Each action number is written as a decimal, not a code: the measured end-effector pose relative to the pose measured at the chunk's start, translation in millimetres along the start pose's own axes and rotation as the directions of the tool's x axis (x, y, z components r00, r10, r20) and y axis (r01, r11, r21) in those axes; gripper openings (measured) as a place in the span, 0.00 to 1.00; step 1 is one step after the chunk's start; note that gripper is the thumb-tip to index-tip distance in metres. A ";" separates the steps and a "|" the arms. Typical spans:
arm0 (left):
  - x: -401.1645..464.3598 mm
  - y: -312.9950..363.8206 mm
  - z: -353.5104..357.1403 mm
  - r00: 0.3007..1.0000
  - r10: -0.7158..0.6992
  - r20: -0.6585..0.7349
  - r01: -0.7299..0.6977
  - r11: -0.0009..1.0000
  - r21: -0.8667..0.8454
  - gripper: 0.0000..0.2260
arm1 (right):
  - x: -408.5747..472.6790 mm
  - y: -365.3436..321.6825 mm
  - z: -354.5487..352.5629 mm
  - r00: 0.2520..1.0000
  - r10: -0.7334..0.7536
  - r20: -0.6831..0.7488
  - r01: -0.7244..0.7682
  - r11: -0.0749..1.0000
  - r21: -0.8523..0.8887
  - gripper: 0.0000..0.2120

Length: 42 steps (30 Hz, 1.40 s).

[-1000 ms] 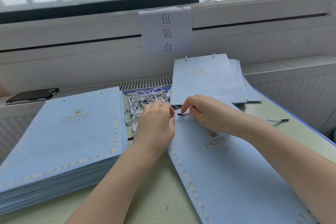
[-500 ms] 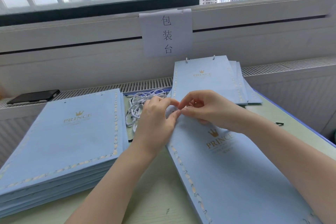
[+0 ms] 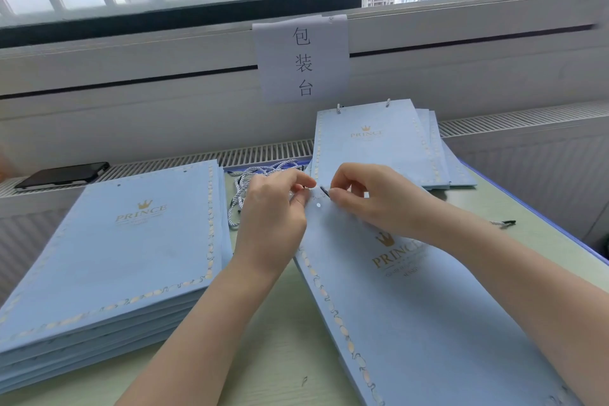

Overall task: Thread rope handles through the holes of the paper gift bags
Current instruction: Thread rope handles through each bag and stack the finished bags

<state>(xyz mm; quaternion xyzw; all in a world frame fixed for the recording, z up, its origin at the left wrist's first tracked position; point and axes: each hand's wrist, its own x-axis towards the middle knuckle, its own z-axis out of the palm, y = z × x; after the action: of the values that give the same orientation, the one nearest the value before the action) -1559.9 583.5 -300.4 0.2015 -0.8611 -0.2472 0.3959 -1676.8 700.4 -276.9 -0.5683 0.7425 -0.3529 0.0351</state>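
A flat light-blue paper gift bag [image 3: 412, 323] lies in front of me with a punched hole [image 3: 318, 205] near its top edge. My right hand [image 3: 365, 194] pinches the black tip of a rope handle [image 3: 324, 191] just above that hole. My left hand [image 3: 273, 211] pinches the bag's top edge beside the hole. A bundle of white-and-blue twisted rope handles [image 3: 253, 181] lies behind my left hand, partly hidden by it.
A stack of blue bags [image 3: 125, 257] sits at the left. Several bags with rope handles fitted [image 3: 379, 145] lie at the back. A black phone [image 3: 62, 175] rests on the radiator grille. One loose rope end [image 3: 502, 223] lies at the right. A paper sign [image 3: 301, 59] hangs on the wall.
Both hands lifted from the bag's top edge and drew close together; the rope's black tip now shows between my right fingers above the hole. The loose rope end at right slid slightly.
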 end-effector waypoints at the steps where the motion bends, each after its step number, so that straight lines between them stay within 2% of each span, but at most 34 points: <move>1: 0.9 -1.0 -0.7 1.000 -0.007 0.006 0.007 0.999 -0.031 0.07 | 0.0 -2.3 -0.9 1.000 0.013 0.029 -0.014 0.999 0.035 0.08; 5: -0.5 2.9 -3.2 1.000 0.018 0.015 -0.017 0.998 -0.059 0.09 | 0.5 -7.9 -0.6 0.993 0.041 0.111 -0.053 0.993 0.104 0.10; 12: -1.1 7.3 -4.2 1.000 0.025 -0.018 -0.026 0.994 -0.108 0.10 | 0.5 -9.0 -0.9 0.999 0.027 -0.037 -0.020 0.984 0.175 0.09; 18: -2.8 7.1 -4.6 0.999 0.026 -0.022 -0.028 0.993 -0.112 0.10 | -1.0 -10.3 -2.0 1.000 0.014 0.026 -0.019 0.976 0.218 0.07; 22: -2.2 7.5 -3.9 0.999 0.033 -0.028 -0.037 0.992 -0.124 0.10 | -1.6 -10.5 -3.4 0.999 0.005 0.040 -0.014 0.974 0.227 0.09; 28: -3.3 7.4 -3.4 0.998 0.045 -0.038 -0.050 0.990 -0.130 0.10 | 0.5 -4.9 0.4 0.999 0.026 0.043 -0.032 0.991 0.130 0.09; 32: -5.0 11.0 -6.5 0.994 0.085 -0.067 -0.097 0.974 -0.206 0.11 | 1.7 -1.3 2.7 0.999 0.034 0.010 -0.035 0.990 0.133 0.08; 34: -5.2 12.0 -7.6 0.992 0.095 -0.085 -0.113 0.965 -0.239 0.11 | 2.9 0.1 4.9 0.997 -0.005 -0.077 0.012 0.996 0.092 0.05; 36: -5.3 12.8 -8.1 0.991 0.096 -0.098 -0.118 0.960 -0.256 0.11 | 3.8 2.3 6.2 0.986 -0.062 -0.152 0.060 0.998 -0.015 0.09; 38: -5.3 14.3 -8.7 0.989 0.099 -0.110 -0.126 0.953 -0.277 0.11 | 4.5 3.8 4.3 0.980 -0.109 -0.165 0.098 0.993 -0.071 0.14; 42: -1.9 14.9 -10.0 0.997 -0.008 -0.074 -0.014 0.954 -0.300 0.09 | 5.4 4.8 4.1 0.969 -0.186 -0.164 0.177 0.982 -0.069 0.10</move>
<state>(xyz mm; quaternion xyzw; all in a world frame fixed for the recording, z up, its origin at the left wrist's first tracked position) -1553.2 593.7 -287.2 0.1466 -0.7985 -0.3672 0.4539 -1680.7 694.2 -280.8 -0.6024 0.6970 -0.3816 -0.0759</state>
